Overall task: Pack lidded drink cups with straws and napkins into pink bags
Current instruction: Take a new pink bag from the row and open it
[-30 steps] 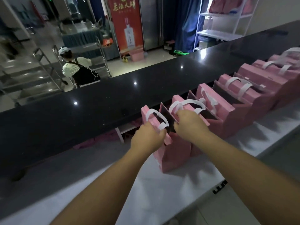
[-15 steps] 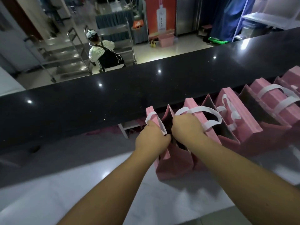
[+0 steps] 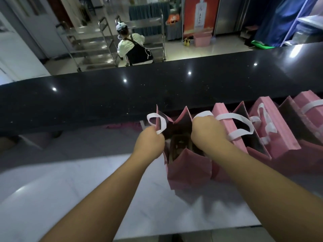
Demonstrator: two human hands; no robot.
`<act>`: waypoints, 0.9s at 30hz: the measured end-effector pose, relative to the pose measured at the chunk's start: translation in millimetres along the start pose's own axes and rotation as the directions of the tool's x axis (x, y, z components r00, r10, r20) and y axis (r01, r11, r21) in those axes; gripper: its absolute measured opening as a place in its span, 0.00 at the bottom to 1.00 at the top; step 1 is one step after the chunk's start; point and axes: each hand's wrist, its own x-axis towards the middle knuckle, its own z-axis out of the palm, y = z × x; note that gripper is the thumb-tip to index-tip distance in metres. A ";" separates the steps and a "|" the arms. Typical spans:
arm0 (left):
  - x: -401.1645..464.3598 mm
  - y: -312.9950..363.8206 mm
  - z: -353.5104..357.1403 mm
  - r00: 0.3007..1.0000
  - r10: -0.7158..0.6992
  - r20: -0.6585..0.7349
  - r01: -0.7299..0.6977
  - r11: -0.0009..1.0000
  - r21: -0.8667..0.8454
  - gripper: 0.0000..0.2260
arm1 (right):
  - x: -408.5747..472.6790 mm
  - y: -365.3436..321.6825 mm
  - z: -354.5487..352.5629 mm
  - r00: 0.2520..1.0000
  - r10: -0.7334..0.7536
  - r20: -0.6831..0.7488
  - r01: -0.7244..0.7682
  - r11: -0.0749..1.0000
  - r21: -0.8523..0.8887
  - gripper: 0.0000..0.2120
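A pink paper bag (image 3: 188, 170) with white ribbon handles stands on the white counter (image 3: 87, 198), its mouth pulled wide. My left hand (image 3: 150, 142) grips its left rim and handle loop. My right hand (image 3: 206, 133) grips its right rim and handle. Inside the bag a dark, round-topped object (image 3: 180, 147) shows dimly; I cannot tell what it is. To the right, more pink bags (image 3: 272, 130) stand in a row along the counter, mouths open.
A raised black stone ledge (image 3: 122, 96) runs across behind the bags. Beyond it, a person in a white cap and dark apron (image 3: 134, 48) sits by steel trolleys. A pink bin (image 3: 201, 40) and a red banner stand further back.
My hands have drawn apart, spreading the bag's mouth from nearly closed to wide. The view has tilted downward and closer over the bag.
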 end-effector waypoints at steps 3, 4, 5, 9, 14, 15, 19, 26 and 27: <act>-13.9 -33.0 -26.7 0.997 -0.051 -0.056 0.044 0.991 -0.123 0.10 | -7.4 -31.7 -14.9 0.995 -0.002 0.100 0.001 1.000 0.011 0.13; -21.5 -45.4 -37.0 0.994 -0.069 -0.079 0.055 0.985 -0.162 0.10 | -10.9 -44.0 -17.8 0.992 -0.019 0.128 0.017 1.000 0.018 0.14; -30.5 -58.4 -48.1 0.991 -0.089 -0.102 0.068 0.978 -0.198 0.11 | -16.2 -57.1 -19.3 0.989 -0.041 0.141 0.039 0.999 0.023 0.13; -75.6 -117.1 -93.6 0.967 -0.171 -0.188 0.116 0.955 -0.273 0.13 | -51.8 -119.8 -13.6 0.977 -0.215 -0.003 0.215 0.976 0.047 0.06; -153.3 -201.9 -154.3 0.912 -0.273 -0.306 0.182 0.938 -0.294 0.11 | -116.4 -225.3 -8.5 0.922 -0.383 0.059 0.374 0.919 0.121 0.04; -171.9 -219.3 -166.1 0.898 -0.289 -0.332 0.192 0.935 -0.297 0.11 | -132.6 -245.7 -7.5 0.905 -0.420 0.068 0.408 0.903 0.136 0.05; -250.5 -287.1 -209.4 0.819 -0.371 -0.439 0.244 0.916 -0.319 0.08 | -203.9 -318.7 -5.5 0.807 -0.581 0.102 0.559 0.809 0.182 0.10; -388.7 -388.8 -265.2 0.650 -0.514 -0.560 0.337 0.855 -0.393 0.13 | -328.3 -434.6 12.4 0.630 -0.767 0.118 0.743 0.640 0.194 0.14; -406.2 -399.3 -270.6 0.621 -0.535 -0.573 0.351 0.843 -0.408 0.13 | -343.3 -448.5 15.9 0.609 -0.785 0.111 0.759 0.618 0.206 0.15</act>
